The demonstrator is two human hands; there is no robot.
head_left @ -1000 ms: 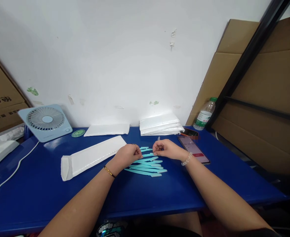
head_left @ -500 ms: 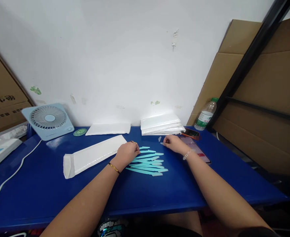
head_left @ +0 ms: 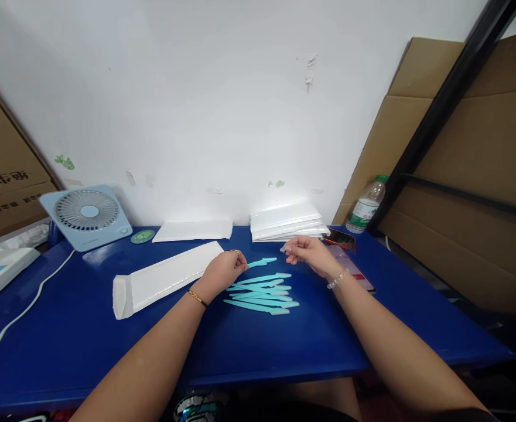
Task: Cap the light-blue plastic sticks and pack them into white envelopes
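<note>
My left hand (head_left: pixel 226 271) is closed around the handle end of a turquoise eyebrow razor (head_left: pixel 263 262), whose blade end points right. I cannot tell whether a second razor lies against it. Between the fingertips of my right hand (head_left: pixel 304 253) is a small clear plastic piece (head_left: pixel 283 249), apart from the razor's tip. Below both hands several more turquoise eyebrow razors (head_left: pixel 258 296) lie loosely fanned on the blue table, with their pale blade ends to the right. A white padded mailer (head_left: pixel 170 278) lies flat beside my left hand, its flap end toward the left.
At the back lie a stack of white padded mailers (head_left: pixel 286 223) and a single mailer (head_left: pixel 191 230). A blue fan (head_left: pixel 86 217) and green disc (head_left: pixel 142 236) are at left; a bottle (head_left: pixel 365 208), an orange-edged phone (head_left: pixel 341 237) and a larger screen device (head_left: pixel 358 275) at right.
My left hand has lifted a razor up and right, away from the pile. My right hand has risen slightly; the clear piece that lay on the table behind it no longer shows there.
</note>
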